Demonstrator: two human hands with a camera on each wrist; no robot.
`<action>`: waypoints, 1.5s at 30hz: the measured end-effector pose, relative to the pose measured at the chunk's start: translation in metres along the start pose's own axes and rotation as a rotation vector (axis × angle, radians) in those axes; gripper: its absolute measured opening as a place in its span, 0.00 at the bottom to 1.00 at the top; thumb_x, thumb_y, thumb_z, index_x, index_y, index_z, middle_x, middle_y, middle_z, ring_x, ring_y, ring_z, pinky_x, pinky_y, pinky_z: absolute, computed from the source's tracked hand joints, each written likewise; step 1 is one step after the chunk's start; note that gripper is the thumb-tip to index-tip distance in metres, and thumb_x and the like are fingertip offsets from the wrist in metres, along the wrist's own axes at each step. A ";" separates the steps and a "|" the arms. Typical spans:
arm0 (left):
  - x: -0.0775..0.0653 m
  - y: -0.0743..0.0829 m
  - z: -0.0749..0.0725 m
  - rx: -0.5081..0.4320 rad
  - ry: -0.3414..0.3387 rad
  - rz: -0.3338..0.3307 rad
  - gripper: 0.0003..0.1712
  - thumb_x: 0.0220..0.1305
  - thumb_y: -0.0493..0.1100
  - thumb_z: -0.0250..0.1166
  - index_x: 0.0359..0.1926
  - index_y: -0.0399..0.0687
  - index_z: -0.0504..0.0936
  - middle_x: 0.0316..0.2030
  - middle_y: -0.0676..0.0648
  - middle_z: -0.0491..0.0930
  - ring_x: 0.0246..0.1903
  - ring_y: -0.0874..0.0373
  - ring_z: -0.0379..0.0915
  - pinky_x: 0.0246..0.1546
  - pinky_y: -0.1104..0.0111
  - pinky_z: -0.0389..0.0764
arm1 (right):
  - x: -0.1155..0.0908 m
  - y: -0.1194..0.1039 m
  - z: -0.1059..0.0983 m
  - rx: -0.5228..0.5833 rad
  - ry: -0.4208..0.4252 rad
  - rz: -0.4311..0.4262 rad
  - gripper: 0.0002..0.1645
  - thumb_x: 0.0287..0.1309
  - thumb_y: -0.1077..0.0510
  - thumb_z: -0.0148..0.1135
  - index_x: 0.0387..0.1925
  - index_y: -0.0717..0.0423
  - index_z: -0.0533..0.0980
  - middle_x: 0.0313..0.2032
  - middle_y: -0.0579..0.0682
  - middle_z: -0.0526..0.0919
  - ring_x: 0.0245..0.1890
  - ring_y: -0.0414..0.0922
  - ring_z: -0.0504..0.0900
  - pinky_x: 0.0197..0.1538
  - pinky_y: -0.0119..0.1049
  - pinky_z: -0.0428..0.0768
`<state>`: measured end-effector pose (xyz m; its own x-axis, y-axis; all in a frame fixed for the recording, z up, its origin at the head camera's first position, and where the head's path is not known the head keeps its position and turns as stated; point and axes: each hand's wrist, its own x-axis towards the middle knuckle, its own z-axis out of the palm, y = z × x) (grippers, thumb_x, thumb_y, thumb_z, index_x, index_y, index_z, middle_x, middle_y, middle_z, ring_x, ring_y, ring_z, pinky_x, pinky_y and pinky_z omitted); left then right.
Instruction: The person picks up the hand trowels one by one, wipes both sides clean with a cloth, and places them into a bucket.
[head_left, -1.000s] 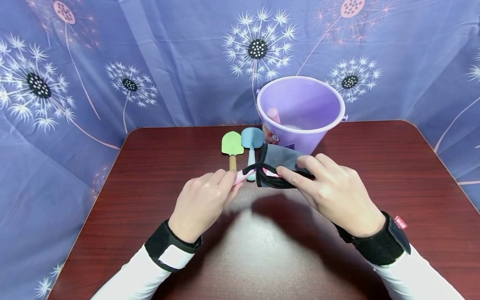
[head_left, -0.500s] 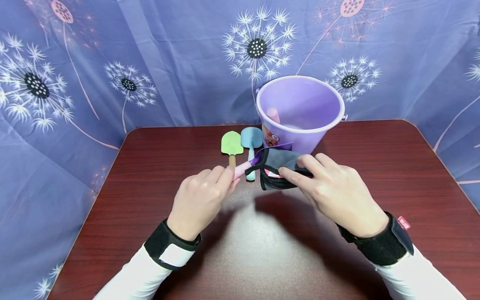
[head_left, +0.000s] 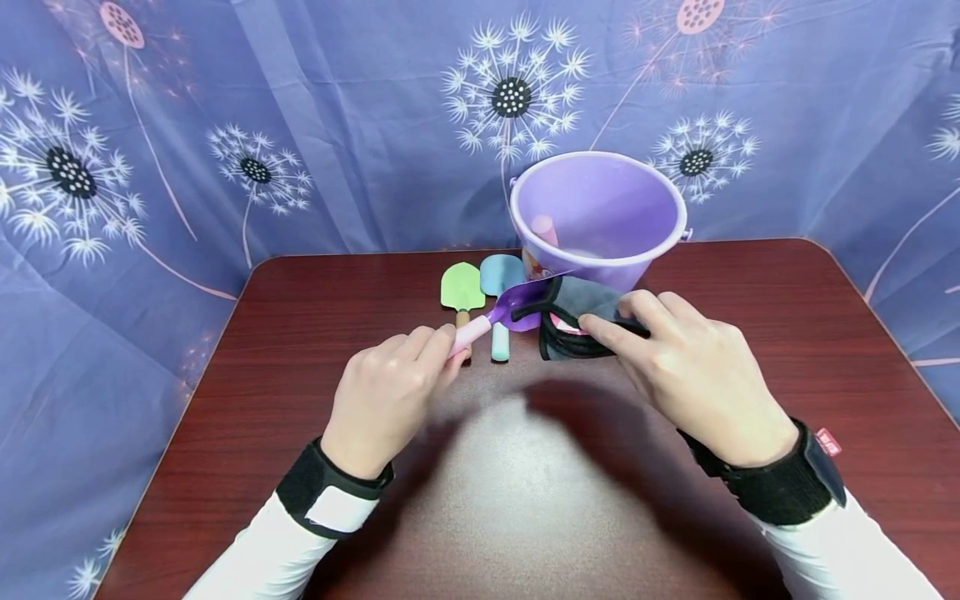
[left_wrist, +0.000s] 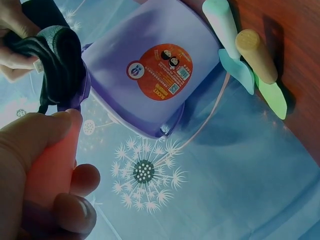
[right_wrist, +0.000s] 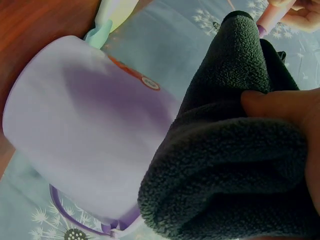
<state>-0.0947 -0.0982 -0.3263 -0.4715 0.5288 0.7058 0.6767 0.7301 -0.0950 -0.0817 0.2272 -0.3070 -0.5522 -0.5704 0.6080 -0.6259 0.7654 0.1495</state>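
The left hand holds a small purple spade by its pink handle. Its fingers are curled around the handle, and in the left wrist view the thumb lies along it. The spade is lifted above the desk, near the middle of the back edge, and its purple blade points to the right and up, toward the cloth.

The right hand holds a dark grey cloth with a black edge. The fingers pinch the folded cloth from above, and in the right wrist view the thumb presses on the fleecy fabric. The cloth touches the blade of the spade, or is just beside it; I cannot tell which. Both are just in front of the bucket.

The purple bucket stands upright on the desk near the back edge, a little right of the middle. It has a round red sticker on its wall, and a pink handle of some tool shows inside it.

Two more spades lie flat on the desk left of the bucket, side by side. The green spade has a wooden handle, and the blue spade has a pale blue handle. Their blades point to the back edge.

Behind the desk hangs a blue curtain with white dandelion prints.
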 end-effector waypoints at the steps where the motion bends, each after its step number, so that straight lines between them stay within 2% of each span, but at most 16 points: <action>1: 0.000 0.000 -0.001 0.003 -0.002 -0.004 0.15 0.79 0.48 0.65 0.42 0.38 0.79 0.21 0.49 0.68 0.14 0.55 0.60 0.11 0.66 0.62 | 0.000 0.001 0.000 0.001 0.005 0.004 0.24 0.64 0.64 0.67 0.60 0.46 0.84 0.43 0.54 0.79 0.35 0.56 0.79 0.13 0.50 0.72; 6: 0.000 -0.001 -0.001 0.006 0.009 -0.008 0.16 0.73 0.48 0.71 0.42 0.38 0.79 0.20 0.50 0.67 0.14 0.56 0.58 0.11 0.66 0.60 | -0.001 0.002 -0.004 0.006 0.005 0.020 0.25 0.64 0.65 0.67 0.61 0.46 0.84 0.42 0.54 0.79 0.36 0.56 0.79 0.13 0.51 0.71; 17: -0.001 0.001 0.001 0.012 -0.006 0.009 0.13 0.71 0.43 0.71 0.44 0.38 0.80 0.21 0.49 0.68 0.15 0.55 0.60 0.11 0.66 0.62 | -0.001 0.001 -0.005 0.007 -0.015 0.020 0.25 0.64 0.64 0.67 0.61 0.45 0.84 0.43 0.53 0.78 0.36 0.55 0.79 0.14 0.50 0.71; 20: -0.001 0.003 0.003 0.006 -0.009 0.016 0.12 0.77 0.44 0.65 0.43 0.38 0.80 0.21 0.49 0.68 0.14 0.54 0.60 0.11 0.66 0.63 | -0.001 0.000 -0.004 0.013 -0.011 0.014 0.24 0.64 0.63 0.68 0.60 0.45 0.85 0.42 0.53 0.78 0.35 0.55 0.79 0.13 0.49 0.71; 24: -0.001 0.005 0.006 -0.004 0.011 0.034 0.20 0.86 0.47 0.52 0.40 0.36 0.78 0.20 0.49 0.65 0.13 0.55 0.58 0.10 0.66 0.60 | -0.001 -0.003 -0.003 0.017 -0.018 0.007 0.23 0.65 0.62 0.67 0.60 0.45 0.85 0.42 0.52 0.78 0.34 0.54 0.77 0.14 0.48 0.71; 26: -0.001 0.006 0.007 -0.007 0.020 0.045 0.22 0.87 0.47 0.49 0.39 0.35 0.78 0.20 0.48 0.65 0.13 0.55 0.58 0.10 0.66 0.60 | 0.000 -0.004 -0.003 0.019 -0.025 0.003 0.23 0.65 0.62 0.67 0.60 0.45 0.85 0.42 0.52 0.78 0.33 0.54 0.77 0.14 0.48 0.71; 28: -0.002 0.007 0.009 -0.009 0.022 0.056 0.19 0.84 0.46 0.54 0.39 0.34 0.78 0.20 0.48 0.66 0.13 0.55 0.59 0.10 0.66 0.61 | 0.000 -0.006 -0.002 0.019 -0.031 -0.004 0.23 0.64 0.62 0.67 0.60 0.46 0.85 0.42 0.52 0.77 0.33 0.54 0.77 0.14 0.48 0.71; 31: -0.002 0.009 0.010 -0.016 0.015 0.064 0.13 0.75 0.42 0.67 0.38 0.34 0.78 0.20 0.47 0.67 0.14 0.56 0.60 0.10 0.66 0.63 | 0.001 -0.009 -0.001 0.026 -0.040 -0.019 0.23 0.64 0.63 0.68 0.60 0.46 0.85 0.42 0.52 0.77 0.33 0.54 0.77 0.14 0.47 0.71; 34: -0.002 0.010 0.010 -0.011 0.000 0.065 0.15 0.67 0.41 0.74 0.36 0.35 0.77 0.21 0.48 0.66 0.14 0.56 0.60 0.11 0.67 0.63 | 0.001 -0.011 0.000 0.031 -0.051 -0.031 0.24 0.63 0.63 0.68 0.60 0.47 0.85 0.42 0.52 0.77 0.34 0.54 0.77 0.14 0.45 0.71; 37: -0.002 0.012 0.010 0.007 -0.019 0.065 0.14 0.72 0.43 0.69 0.37 0.36 0.78 0.20 0.48 0.66 0.14 0.57 0.59 0.11 0.67 0.63 | 0.002 -0.014 0.001 0.032 -0.062 -0.042 0.23 0.65 0.62 0.67 0.60 0.46 0.84 0.41 0.52 0.77 0.34 0.54 0.77 0.14 0.44 0.69; 41: -0.002 0.013 0.011 0.017 -0.026 0.065 0.18 0.83 0.46 0.56 0.37 0.37 0.79 0.20 0.48 0.66 0.14 0.57 0.60 0.10 0.67 0.64 | 0.004 -0.017 0.003 0.031 -0.063 -0.065 0.21 0.67 0.62 0.63 0.59 0.47 0.84 0.40 0.53 0.76 0.32 0.54 0.76 0.14 0.43 0.68; 44: -0.002 0.014 0.011 0.011 -0.028 0.065 0.22 0.85 0.48 0.50 0.36 0.38 0.78 0.19 0.48 0.65 0.13 0.57 0.61 0.10 0.67 0.64 | 0.004 -0.018 0.004 0.032 -0.056 -0.079 0.20 0.67 0.62 0.61 0.58 0.48 0.84 0.39 0.53 0.76 0.32 0.54 0.75 0.15 0.43 0.68; 45: -0.002 0.014 0.011 0.009 -0.031 0.066 0.21 0.85 0.47 0.51 0.35 0.38 0.77 0.19 0.48 0.65 0.13 0.56 0.61 0.10 0.67 0.64 | 0.004 -0.019 0.004 0.034 -0.053 -0.083 0.20 0.68 0.62 0.61 0.58 0.48 0.84 0.39 0.54 0.76 0.32 0.54 0.75 0.15 0.43 0.68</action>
<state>-0.0905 -0.0842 -0.3369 -0.4437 0.5888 0.6756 0.7017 0.6972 -0.1468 -0.0743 0.2093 -0.3105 -0.5253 -0.6470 0.5527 -0.6886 0.7048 0.1707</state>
